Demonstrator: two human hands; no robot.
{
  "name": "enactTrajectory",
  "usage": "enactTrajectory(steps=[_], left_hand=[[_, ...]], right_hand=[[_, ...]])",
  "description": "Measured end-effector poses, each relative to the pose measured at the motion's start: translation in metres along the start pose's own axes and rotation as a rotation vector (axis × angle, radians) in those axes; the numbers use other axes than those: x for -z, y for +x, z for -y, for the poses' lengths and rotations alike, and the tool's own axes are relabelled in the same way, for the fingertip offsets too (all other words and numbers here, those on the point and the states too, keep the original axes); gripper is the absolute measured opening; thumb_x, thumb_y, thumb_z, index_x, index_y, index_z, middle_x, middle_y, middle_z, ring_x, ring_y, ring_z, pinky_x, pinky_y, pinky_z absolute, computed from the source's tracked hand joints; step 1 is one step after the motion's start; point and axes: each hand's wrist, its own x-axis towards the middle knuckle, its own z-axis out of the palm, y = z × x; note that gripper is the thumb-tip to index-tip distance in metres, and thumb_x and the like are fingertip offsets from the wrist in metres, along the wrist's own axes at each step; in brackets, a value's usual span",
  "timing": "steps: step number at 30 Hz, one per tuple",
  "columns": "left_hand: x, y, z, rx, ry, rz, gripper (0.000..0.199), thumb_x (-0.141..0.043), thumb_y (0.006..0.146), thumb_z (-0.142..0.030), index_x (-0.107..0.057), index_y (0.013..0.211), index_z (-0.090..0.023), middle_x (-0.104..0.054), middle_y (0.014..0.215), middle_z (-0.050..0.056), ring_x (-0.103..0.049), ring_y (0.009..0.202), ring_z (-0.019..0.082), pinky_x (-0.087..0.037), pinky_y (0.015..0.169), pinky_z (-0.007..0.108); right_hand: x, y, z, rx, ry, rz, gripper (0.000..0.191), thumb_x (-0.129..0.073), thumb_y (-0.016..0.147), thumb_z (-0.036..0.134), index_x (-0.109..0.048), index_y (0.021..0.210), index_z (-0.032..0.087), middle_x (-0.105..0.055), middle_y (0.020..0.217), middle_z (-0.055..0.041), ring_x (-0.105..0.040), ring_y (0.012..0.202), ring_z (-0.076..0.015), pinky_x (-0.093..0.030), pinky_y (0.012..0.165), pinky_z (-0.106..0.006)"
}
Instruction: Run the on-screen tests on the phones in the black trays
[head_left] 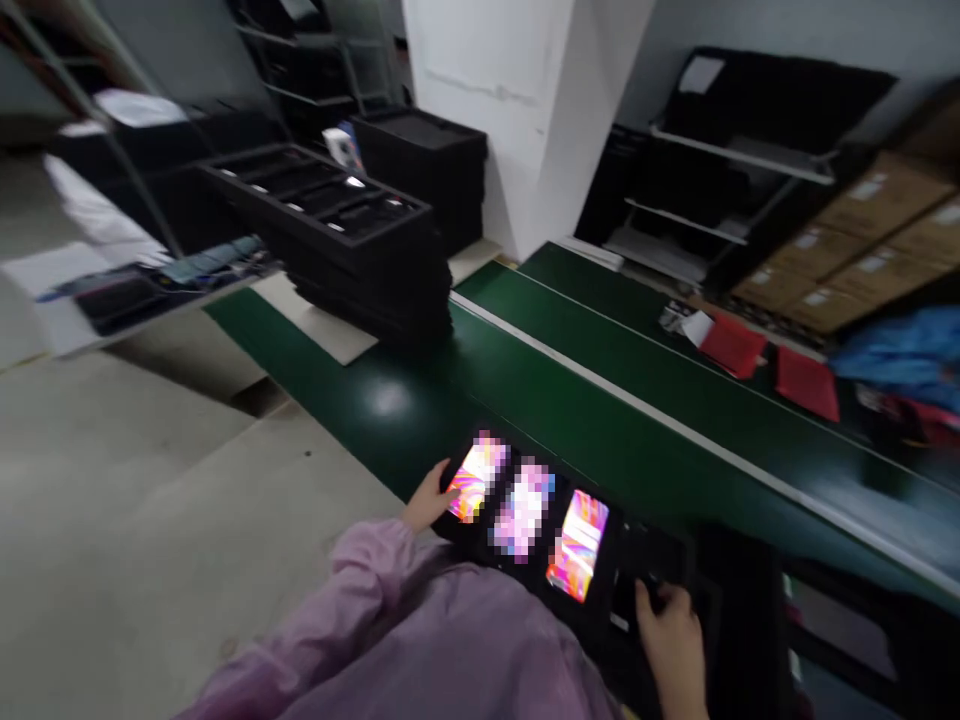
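Observation:
A black foam tray [536, 590] lies in front of me at the edge of the green bench. Three lit phones sit in its slots: a left phone [478, 478], a middle phone [523, 508] and a right phone [579, 545], with bright coloured screens. My left hand [431, 497] grips the tray's left end, thumb on top near the left phone. At the right end, my right hand [673, 635] has its fingers bent over a dark slot beside a small pale label. What those fingers hold, if anything, is too dark to make out.
Stacked black trays [367, 250] stand on the far left part of the green bench [540, 385]. Red pouches [731, 345] and blue cloth [907, 350] lie at the right. Cartons [885, 205], shelves [742, 150] and a white pillar [487, 90] stand behind.

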Motion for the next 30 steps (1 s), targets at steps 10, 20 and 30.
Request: enactTrajectory(steps=[10,20,30], left_hand=[[0.024,-0.003,0.009,0.032,0.080,0.095,0.080,-0.078,0.062,-0.036,-0.052,0.137,-0.021,-0.067,0.128,0.010,-0.061,0.126,0.029,-0.045,0.111,0.045],[0.011,0.024,-0.014,0.089,0.109,0.001,0.060,-0.068,0.076,-0.044,-0.058,0.129,-0.018,-0.068,0.130,0.014,-0.065,0.120,0.028,-0.051,0.104,0.041],[0.013,-0.001,-0.026,0.204,0.148,0.007,0.054,-0.066,0.074,-0.051,-0.063,0.117,-0.019,-0.074,0.112,0.010,-0.068,0.112,0.030,-0.053,0.103,0.043]], right_hand=[[-0.036,-0.044,0.125,0.347,0.297,0.718,0.040,-0.053,0.093,0.030,-0.063,0.131,0.023,-0.072,0.085,-0.0021,-0.066,0.063,-0.0177,-0.054,0.064,-0.028],[-0.053,-0.043,0.134,0.408,0.159,0.728,0.041,-0.060,0.091,0.027,-0.065,0.132,0.024,-0.077,0.089,-0.0019,-0.073,0.076,-0.0205,-0.052,0.065,-0.026],[-0.023,-0.034,0.062,0.229,0.136,0.506,0.025,-0.060,0.094,0.032,-0.076,0.113,0.029,-0.077,0.077,0.0022,-0.071,0.065,-0.0160,-0.049,0.059,-0.022]])
